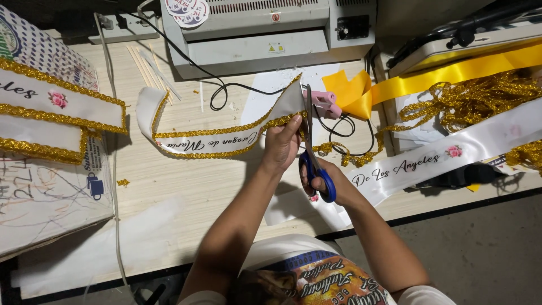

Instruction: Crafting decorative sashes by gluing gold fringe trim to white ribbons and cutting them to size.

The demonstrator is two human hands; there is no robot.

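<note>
Left hand (280, 146) pinches the white sash (214, 138) near its end, thumb and fingers clamped together on the gold-trimmed edge, holding it up just above the worktop (186, 186). Right hand (322, 181) has its grip closed through the blue handles of the scissors (310, 147), whose blades point away from the body and sit right at the sash end beside the left fingertips. The sash looks light, soft and slick, a satin ribbon that flops and curls, as its loop lying on the worktop shows; the glittery gold braid (203, 134) along each edge probably stiffens it a little and gives the fingers something rough to hold, so pinching at the trim close to the blades seems the safest hold. A second white sash (451, 152) runs off to the right under the forearm, with a yellow ribbon (429, 79) and a heap of loose gold trim (480, 96) beyond. A grey machine (259, 34) stands at the back. No containers show.
</note>
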